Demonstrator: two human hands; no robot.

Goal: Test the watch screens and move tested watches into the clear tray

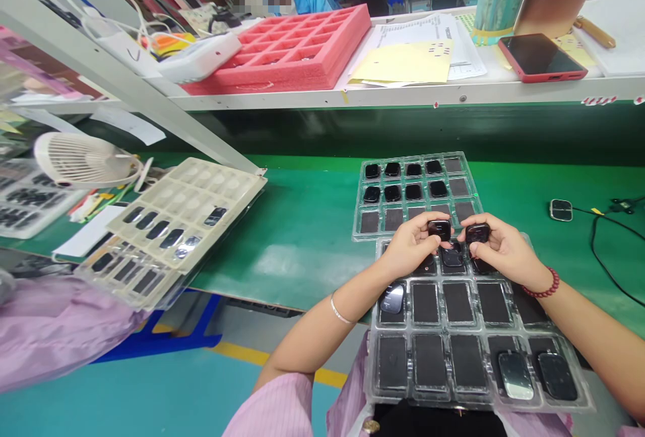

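Between thumb and fingers, my left hand (410, 249) pinches a small black smartwatch body (439, 229), its dark face towards me. My right hand (508, 255) grips a second black smartwatch body (477, 232) close beside it. Both are raised over the back row of a clear plastic tray (474, 405) with dark-lined compartments. More watch bodies lie in that row, partly covered by my hands. Others rest in the tray's front right and at its left edge (392, 298). Just behind, another clear tray (357, 215) holds two rows of black watch bodies.
Left on the green bench (302, 222) are stacked trays (236, 191) with dark pieces and a white fan (83, 158). A cabled square device (561, 210) lies at right. The shelf above bears a pink foam tray (347, 54), papers and a phone (541, 57). People are beyond.
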